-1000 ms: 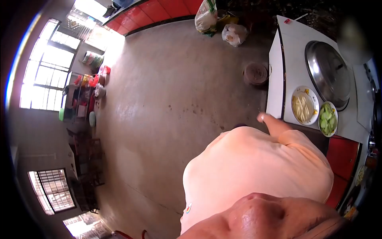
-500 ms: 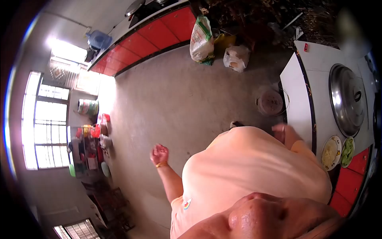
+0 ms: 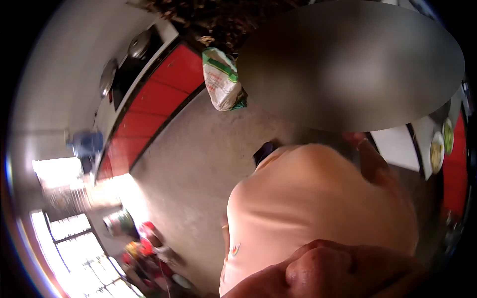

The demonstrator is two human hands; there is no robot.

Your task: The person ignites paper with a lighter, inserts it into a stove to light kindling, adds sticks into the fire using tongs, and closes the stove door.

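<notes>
Beside the left edge of the peach shirt (image 3: 308, 198), a thin strip of my left wrist shows with a yellowish band; the fingers of that hand are hidden. My right hand (image 3: 354, 140) is at the shirt's upper right, low beside the white side of the stove counter (image 3: 396, 148). It is smeared by motion and partly covered by a large grey blurred oval, so what it holds, if anything, cannot be made out. A dark shoe (image 3: 265, 151) shows beyond the shirt.
A white and green sack (image 3: 221, 82) stands on the floor near red cabinets (image 3: 164, 84). Two plates of food, one pale (image 3: 437, 152) and one green (image 3: 448, 137), sit on the counter at right. A blue water bottle (image 3: 87, 144) and bright windows are at left.
The view has turned, shifting the red cabinets and sack down and left and the plates to the far right. My left hand has dropped beside the shirt. The grey oval now covers the upper right.
</notes>
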